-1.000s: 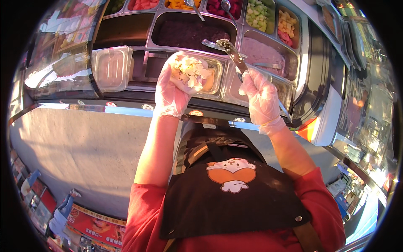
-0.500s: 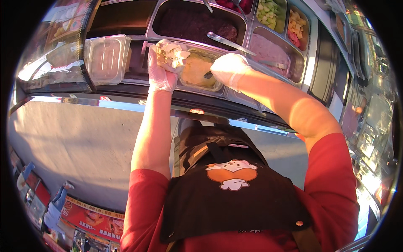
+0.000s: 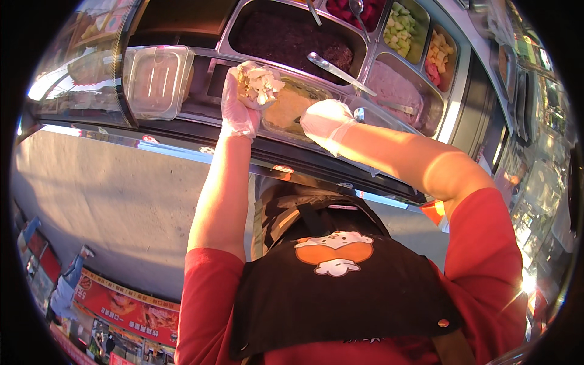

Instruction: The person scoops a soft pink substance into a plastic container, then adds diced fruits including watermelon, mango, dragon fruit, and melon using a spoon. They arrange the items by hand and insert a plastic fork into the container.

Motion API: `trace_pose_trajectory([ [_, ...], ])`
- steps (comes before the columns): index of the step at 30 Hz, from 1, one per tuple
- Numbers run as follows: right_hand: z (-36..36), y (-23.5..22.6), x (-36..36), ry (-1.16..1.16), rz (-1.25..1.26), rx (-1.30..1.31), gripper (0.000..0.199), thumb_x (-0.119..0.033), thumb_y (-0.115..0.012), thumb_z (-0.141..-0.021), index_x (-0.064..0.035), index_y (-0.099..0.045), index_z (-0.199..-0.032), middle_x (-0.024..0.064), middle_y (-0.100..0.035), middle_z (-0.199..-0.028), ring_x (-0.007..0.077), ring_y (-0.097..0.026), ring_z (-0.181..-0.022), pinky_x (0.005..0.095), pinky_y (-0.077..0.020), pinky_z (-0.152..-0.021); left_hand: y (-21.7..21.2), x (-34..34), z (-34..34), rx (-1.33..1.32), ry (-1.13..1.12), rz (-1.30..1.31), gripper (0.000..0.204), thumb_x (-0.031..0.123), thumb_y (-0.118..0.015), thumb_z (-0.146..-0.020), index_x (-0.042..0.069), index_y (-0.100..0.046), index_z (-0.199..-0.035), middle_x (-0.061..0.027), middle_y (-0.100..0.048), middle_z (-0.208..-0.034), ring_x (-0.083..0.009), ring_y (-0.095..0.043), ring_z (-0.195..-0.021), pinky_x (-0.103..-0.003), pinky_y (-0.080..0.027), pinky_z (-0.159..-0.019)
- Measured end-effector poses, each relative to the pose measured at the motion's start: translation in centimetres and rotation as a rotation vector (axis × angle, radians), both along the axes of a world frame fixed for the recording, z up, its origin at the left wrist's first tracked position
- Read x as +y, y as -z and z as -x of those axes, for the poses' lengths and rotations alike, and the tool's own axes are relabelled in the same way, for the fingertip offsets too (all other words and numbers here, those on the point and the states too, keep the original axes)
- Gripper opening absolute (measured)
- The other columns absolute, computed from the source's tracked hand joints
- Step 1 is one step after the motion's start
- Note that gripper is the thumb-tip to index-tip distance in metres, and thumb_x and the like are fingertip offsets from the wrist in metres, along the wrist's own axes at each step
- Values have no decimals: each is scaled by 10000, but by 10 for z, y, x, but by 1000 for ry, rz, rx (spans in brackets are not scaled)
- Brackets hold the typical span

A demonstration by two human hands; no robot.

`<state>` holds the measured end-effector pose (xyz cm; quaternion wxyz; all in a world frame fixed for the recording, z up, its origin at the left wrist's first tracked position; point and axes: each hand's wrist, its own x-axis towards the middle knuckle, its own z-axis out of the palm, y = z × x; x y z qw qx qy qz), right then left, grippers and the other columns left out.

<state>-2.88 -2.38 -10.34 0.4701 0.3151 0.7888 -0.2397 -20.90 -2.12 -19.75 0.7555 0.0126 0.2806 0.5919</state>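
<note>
Head view: left hand is cupping a pale, flaky mass beside a clear tub

The mass is resting in the left hand, whose fingers are wrapping its underside and left flank; it is looking ragged, with thin, curled shreds catching the sun. It is overlapping the upper left corner of the clear tub, where a smooth tan filling is lying. The right hand is hanging over the tub's right part in a rounded, fist-like shape. Both hands are wearing thin, wrinkled, see-through gloves.

Beyond, a metal pan is holding grainy dark purple mash, and a flat steel handle is lying across its near right corner. A lilac paste is filling the next pan, and green cubes are sitting behind it. To the left, a ridged plastic cover with rounded corners is standing out.

The right fingertips are hiding from view, so whether they are gripping anything cannot be told; a small dark sliver is showing beside them. Most of the left palm is disappearing behind the mass. The farthest pans are running off the top edge, and glare is blurring the right rim.
</note>
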Motion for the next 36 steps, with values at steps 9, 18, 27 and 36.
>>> trace_pose_trajectory([
  [9, 7, 3, 0, -137, -68, 103, 193, -175, -848, -632, -79, -823, -797, 100, -739, -703, 293, -727, -634, 443, -551, -490, -1, -1, 0, 74, -1, -16, 589, 542, -663, -978, 63, -588, -1312, -156, -666, -1256, -347, -657, -1172, -490, -588, -938],
  [18, -11, 21, 7, -137, -288, 339, 173, -156, -699, -687, -33, -796, -761, 152, -697, -661, 334, -707, -611, 486, -528, -453, 7, 1, 2, 91, 13, -48, 586, 532, -661, -983, 57, -590, -1318, -158, -660, -1266, -358, -659, -1174, -509, -595, -922],
  [27, -27, 86, 30, -64, -147, 384, 154, -124, -690, -703, -26, -789, -766, 183, -705, -703, 358, -723, -664, 481, -560, -518, -1, 1, -2, 81, 8, 1, 584, 551, -680, -959, 67, -622, -1282, -149, -687, -1213, -336, -674, -1144, -529, -599, -925],
  [36, -42, 35, 49, 51, -55, 402, 175, -151, -690, -750, -37, -755, -864, 173, -681, -732, 355, -678, -659, 460, -574, -616, -9, 2, 0, 74, 10, 94, 652, 618, -636, -962, 67, -610, -1309, -138, -662, -1273, -342, -639, -1174, -516, -556, -967],
])
